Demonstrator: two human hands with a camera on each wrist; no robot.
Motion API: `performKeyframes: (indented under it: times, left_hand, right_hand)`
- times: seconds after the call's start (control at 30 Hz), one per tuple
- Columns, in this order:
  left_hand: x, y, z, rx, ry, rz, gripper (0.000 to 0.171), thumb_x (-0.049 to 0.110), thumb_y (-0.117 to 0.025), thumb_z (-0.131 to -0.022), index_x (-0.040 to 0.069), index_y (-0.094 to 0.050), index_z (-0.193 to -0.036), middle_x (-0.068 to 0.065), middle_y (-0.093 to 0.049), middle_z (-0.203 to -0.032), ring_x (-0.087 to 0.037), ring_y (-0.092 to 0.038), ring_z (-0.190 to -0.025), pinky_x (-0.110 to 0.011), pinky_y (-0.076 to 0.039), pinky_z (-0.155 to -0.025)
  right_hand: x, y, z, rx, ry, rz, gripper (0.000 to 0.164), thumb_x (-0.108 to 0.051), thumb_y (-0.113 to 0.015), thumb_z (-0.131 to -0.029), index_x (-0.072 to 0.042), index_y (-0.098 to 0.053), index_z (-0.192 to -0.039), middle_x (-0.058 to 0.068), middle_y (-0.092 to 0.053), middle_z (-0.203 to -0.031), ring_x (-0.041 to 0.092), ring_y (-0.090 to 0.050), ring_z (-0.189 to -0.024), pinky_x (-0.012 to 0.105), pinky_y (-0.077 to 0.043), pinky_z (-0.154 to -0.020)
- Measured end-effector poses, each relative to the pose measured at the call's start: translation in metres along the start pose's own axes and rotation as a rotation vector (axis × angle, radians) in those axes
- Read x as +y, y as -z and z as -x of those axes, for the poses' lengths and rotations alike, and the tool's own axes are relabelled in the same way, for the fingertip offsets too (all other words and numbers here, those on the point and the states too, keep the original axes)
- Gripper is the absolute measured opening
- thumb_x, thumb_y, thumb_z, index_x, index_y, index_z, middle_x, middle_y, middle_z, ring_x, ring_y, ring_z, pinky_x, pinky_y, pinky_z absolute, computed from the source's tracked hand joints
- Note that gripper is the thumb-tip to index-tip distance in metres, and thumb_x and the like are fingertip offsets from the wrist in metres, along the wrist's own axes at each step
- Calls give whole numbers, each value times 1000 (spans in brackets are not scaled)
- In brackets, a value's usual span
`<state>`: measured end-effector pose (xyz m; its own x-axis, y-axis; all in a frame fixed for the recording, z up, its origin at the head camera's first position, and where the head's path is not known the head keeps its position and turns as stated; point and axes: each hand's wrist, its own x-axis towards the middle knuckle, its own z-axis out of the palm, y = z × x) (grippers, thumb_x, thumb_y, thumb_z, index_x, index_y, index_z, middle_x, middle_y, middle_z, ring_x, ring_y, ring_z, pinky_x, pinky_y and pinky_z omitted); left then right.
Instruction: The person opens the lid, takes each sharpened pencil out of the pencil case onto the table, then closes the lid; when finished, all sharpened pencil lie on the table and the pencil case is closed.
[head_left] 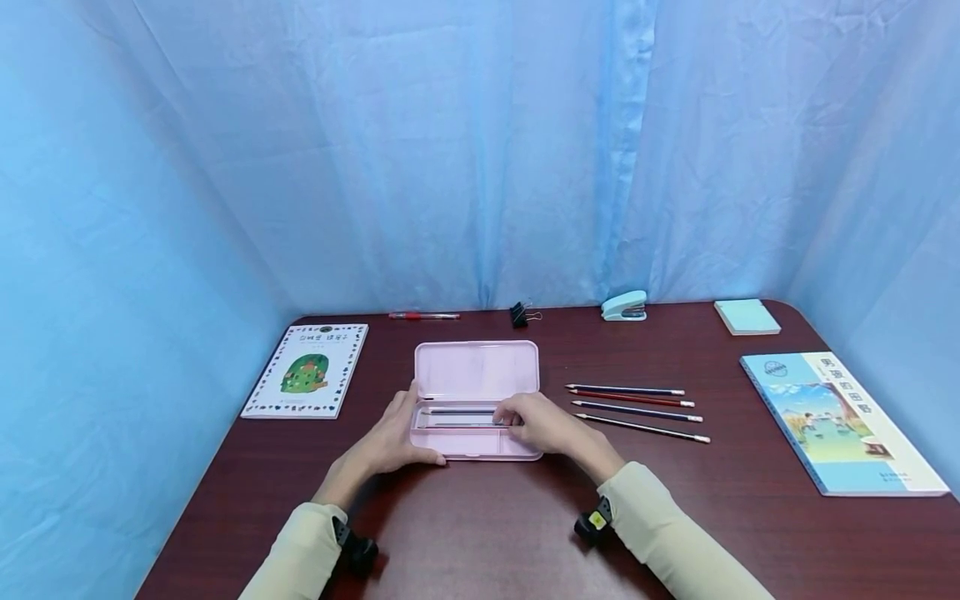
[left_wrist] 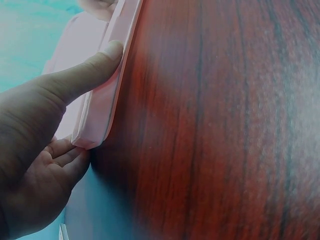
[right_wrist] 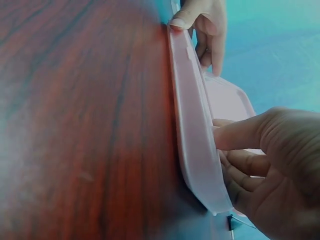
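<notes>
An open pink pencil case (head_left: 477,456) lies on the table, its lid (head_left: 477,371) tilted back. My left hand (head_left: 392,435) grips its left end; in the left wrist view the thumb (left_wrist: 102,65) presses the front wall and the fingers sit around the corner. Inside the rear compartment lie pencils (head_left: 453,412). My right hand (head_left: 542,422) reaches in over the right end, fingers curled at the end of the nearer pencil (head_left: 465,427). In the right wrist view the case's wall (right_wrist: 197,125) hides those fingertips.
Several pencils (head_left: 637,408) lie right of the case. Along the back are a red pen (head_left: 423,316), a black binder clip (head_left: 519,315), a mint stapler (head_left: 624,307) and a notepad (head_left: 747,317). A white book (head_left: 307,371) lies left, a thicker book (head_left: 840,425) right.
</notes>
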<state>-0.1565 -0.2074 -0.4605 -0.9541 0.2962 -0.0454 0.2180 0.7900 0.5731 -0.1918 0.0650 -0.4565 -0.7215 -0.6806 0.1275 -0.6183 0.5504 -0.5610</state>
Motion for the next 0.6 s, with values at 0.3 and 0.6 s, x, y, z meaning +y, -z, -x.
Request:
performKeyframes:
  times: [0.3, 0.6]
  left_hand:
    - [2, 0, 1, -11, 6, -5, 130, 53, -82, -56, 8, -3, -149, -12, -30, -138, -22, -32, -124, -40, -30, -103]
    - [2, 1, 0, -5, 15, 1, 131, 55, -82, -55, 9, -2, -149, -13, -29, -139, -23, -32, -124, -40, -30, -103]
  right_hand:
    - [-2, -2, -1, 19, -29, -42, 12, -1, -69, -77, -10, -66, -85, -5, -59, -74, 7, -52, -70, 25, -44, -67]
    - [6, 6, 5, 101, -65, -126, 12, -6, -69, -80, -14, -70, -88, -9, -63, -78, 3, -55, -73, 23, -46, -68]
